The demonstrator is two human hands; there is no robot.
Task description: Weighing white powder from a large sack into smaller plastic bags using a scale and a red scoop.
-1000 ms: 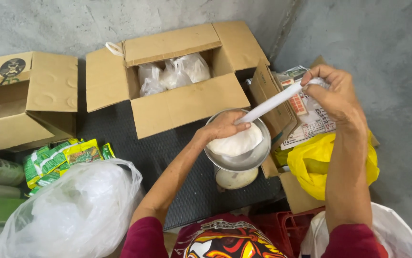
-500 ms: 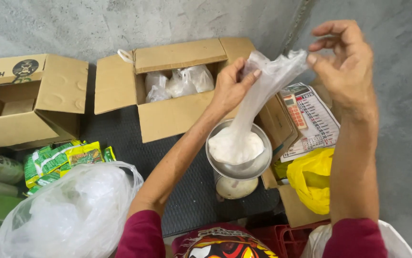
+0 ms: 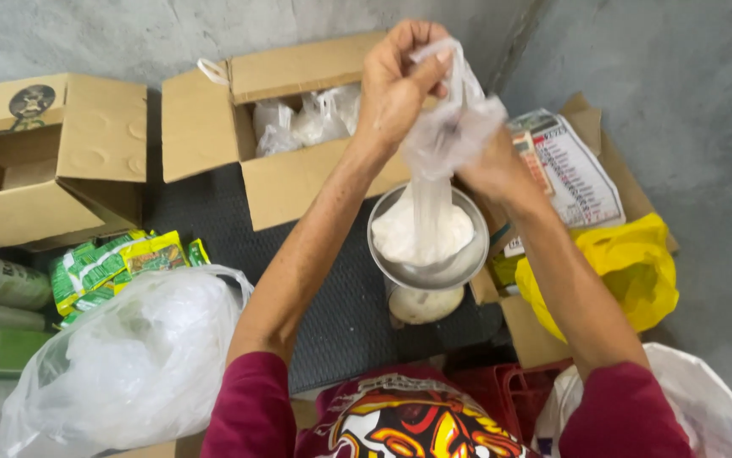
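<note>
Plastic bag (image 3: 428,203) upright, neck in both hands

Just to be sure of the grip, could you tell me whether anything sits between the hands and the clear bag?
Nothing visible does. The left hand pinches the clear bag at its top, and the right hand is wrapped in its neck above the metal bowl.

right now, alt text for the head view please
Both hands, left hand and right hand, grip the neck of a clear plastic bag of white powder sitting in a metal bowl; open cardboard boxes stand behind.
</note>
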